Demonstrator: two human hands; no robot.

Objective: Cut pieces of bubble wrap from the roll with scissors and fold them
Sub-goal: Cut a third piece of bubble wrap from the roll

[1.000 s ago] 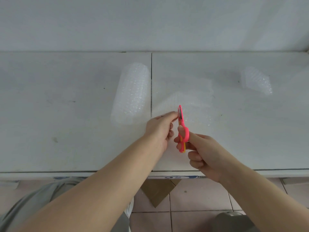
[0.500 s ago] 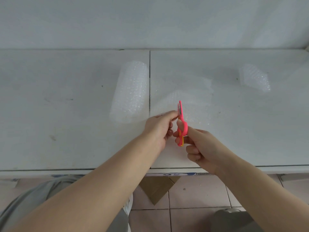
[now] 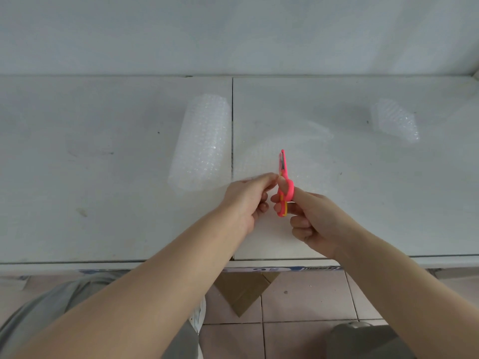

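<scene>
A clear bubble wrap roll point(image 3: 202, 143) lies on the white table point(image 3: 77, 177), with a loose sheet point(image 3: 298, 151) unrolled from it to the right. My left hand point(image 3: 246, 200) pinches the near edge of that sheet just left of the scissors. My right hand point(image 3: 311, 221) grips pink scissors point(image 3: 283, 182) by the handles; their blades point away from me into the sheet and look nearly closed. A folded piece of bubble wrap point(image 3: 395, 123) rests at the far right of the table.
A white wall stands behind the table. A seam point(image 3: 232, 120) runs between two table panels beside the roll. Below the table's front edge are a tiled floor, a brown cardboard piece point(image 3: 243, 291) and a grey object point(image 3: 363, 340) at bottom right.
The scissors' blades have moved slightly further into the sheet, away from me. Both hands keep their holds and have barely shifted.
</scene>
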